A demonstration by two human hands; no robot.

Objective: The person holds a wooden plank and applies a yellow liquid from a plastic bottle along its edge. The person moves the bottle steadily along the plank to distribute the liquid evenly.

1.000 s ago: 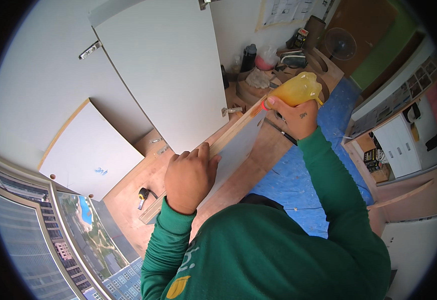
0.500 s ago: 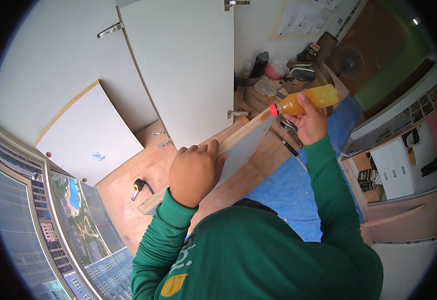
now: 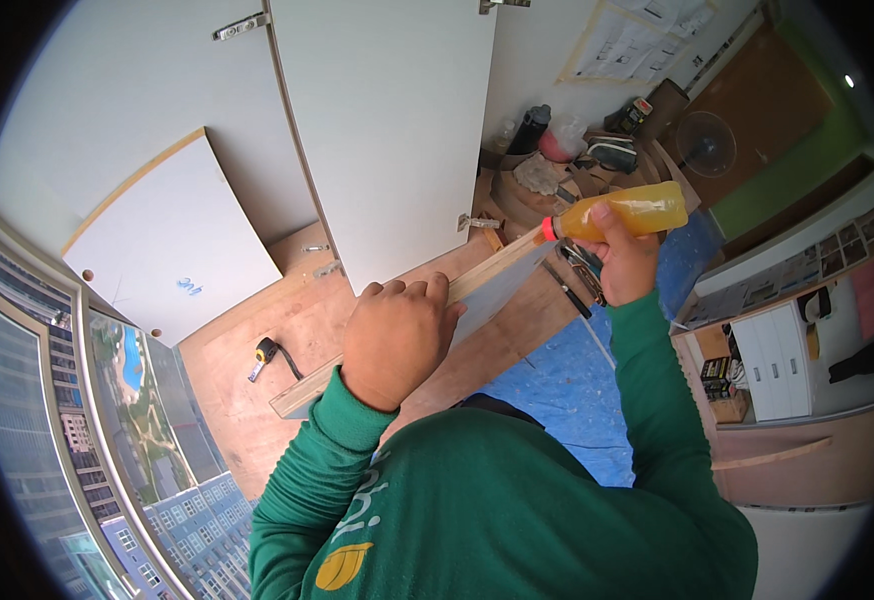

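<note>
My left hand [image 3: 397,335] is closed over the upper edge of a long narrow board [image 3: 492,275], which stands on its edge and slants from lower left to upper right. The board's raw wood edge faces up and its side is pale grey. My right hand [image 3: 625,262] is wrapped round a clear plastic bottle [image 3: 649,207] of yellow-orange liquid, most likely wood glue. The bottle lies nearly level, its red cap [image 3: 548,229] at the far right end of the board's edge. A brownish wet-looking patch shows there; whether the cap touches the wood I cannot tell.
A tall white door panel [image 3: 387,130] with metal hinges stands just beyond the board. Left of it leans a white panel [image 3: 172,225] with blue handwriting. A tape measure [image 3: 266,350] lies on the plywood [image 3: 232,400]. Pliers-like tools [image 3: 582,262] and a blue sheet [image 3: 557,400] are at right.
The bottle has tipped slightly closer to level, its cap staying by the board's far end. My left hand keeps its hold on the board. The whole view has shifted a little.
</note>
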